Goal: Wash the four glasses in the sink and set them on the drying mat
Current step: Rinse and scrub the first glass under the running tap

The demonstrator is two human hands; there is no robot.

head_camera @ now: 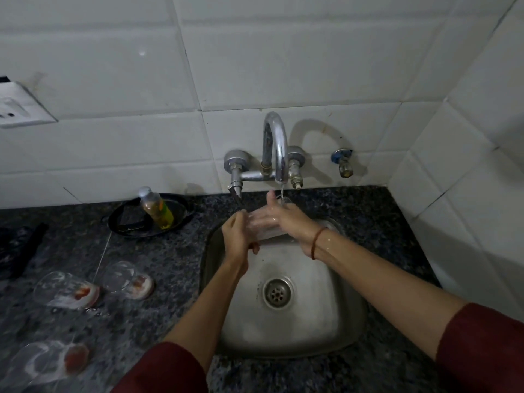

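Both my hands hold one clear glass (262, 225) over the back of the steel sink (286, 330), under water running from the chrome tap (276, 148). My left hand (238, 236) grips the glass at its left end. My right hand (283, 218) wraps around its right side, fingers wet, and the stream hits by the thumb. Three clear glasses lie on the dark granite counter to the left, each with red residue at the base: one (127, 279), one (66, 289), and one (48, 361) at the lower left.
A yellow-green dish soap bottle (156, 208) stands in a black pan (147, 217) behind the glasses. Dark cloth (19, 251) lies at the far left. A wall socket (19, 109) sits on the white tiles. A small valve (344, 163) is right of the tap.
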